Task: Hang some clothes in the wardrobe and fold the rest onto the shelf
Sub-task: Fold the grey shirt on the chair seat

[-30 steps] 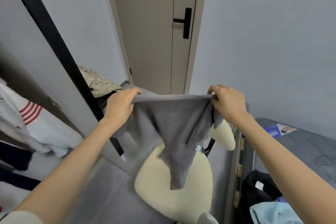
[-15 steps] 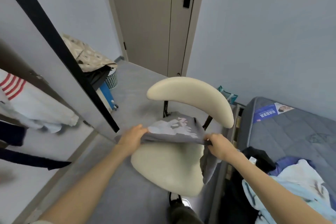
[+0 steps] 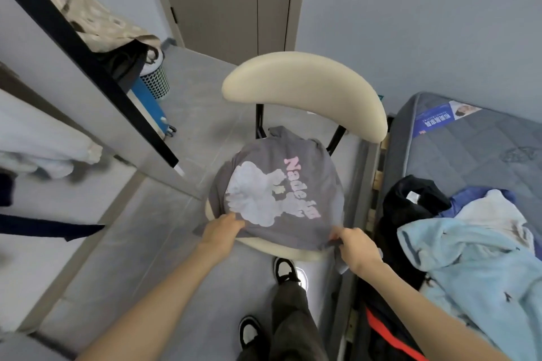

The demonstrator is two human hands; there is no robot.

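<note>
Since a second ago the shirt went from held up in the air to spread print-up over the chair seat. Left hand pinches its near left edge, right hand grips the near right corner hanging off the seat. Clothes lie heaped on the mattress at right, wardrobe door at left.

A T-shirt lies on the chair seat. The wardrobe stands to its left, the bed with heaped clothes to its right.
</note>
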